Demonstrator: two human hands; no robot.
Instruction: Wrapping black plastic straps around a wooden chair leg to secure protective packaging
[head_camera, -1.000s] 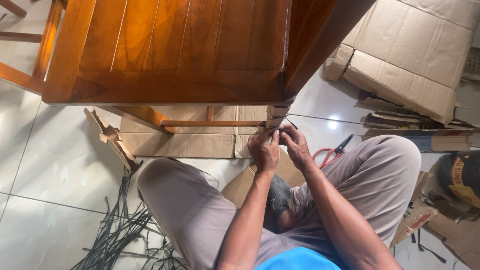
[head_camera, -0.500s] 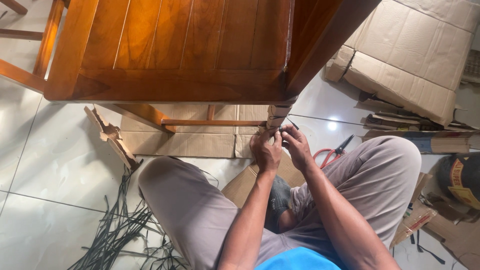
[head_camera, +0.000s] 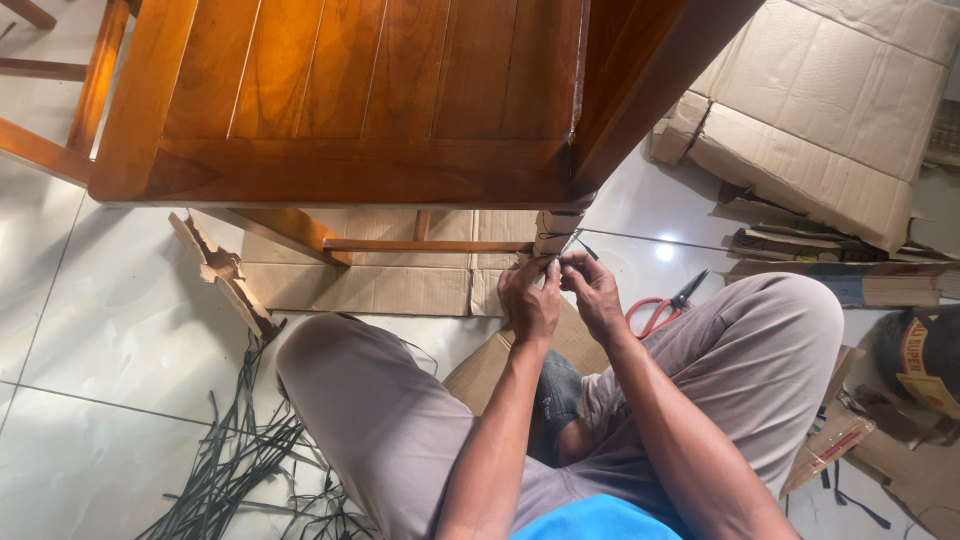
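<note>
Both sets of fingertips meet at the foot of the leg (head_camera: 556, 228), which is wrapped in cardboard: the left hand (head_camera: 528, 298) pinches a thin black strap (head_camera: 640, 239) against the wrap, its fingers clenched on it, while the right hand (head_camera: 592, 292), just beside it at three o'clock, grips the strap's short end, fingers closed too. Held this close, the two hands seem to keep the strap taut around the wrap so the cardboard stays on the wood; the strap's free length runs off towards three o'clock across the tile. The leg belongs to the chair (head_camera: 360, 100), which fills the view at twelve o'clock and stands over a flat cardboard sheet (head_camera: 370, 285), probably to spare both finish and floor. Red-handled scissors (head_camera: 665, 303) lie near the right hand at four o'clock, within easy reach. A tangle of spare straps (head_camera: 240, 455) lies at eight o'clock. At two o'clock sit flattened boxes (head_camera: 820, 110); none shows any contents.
</note>
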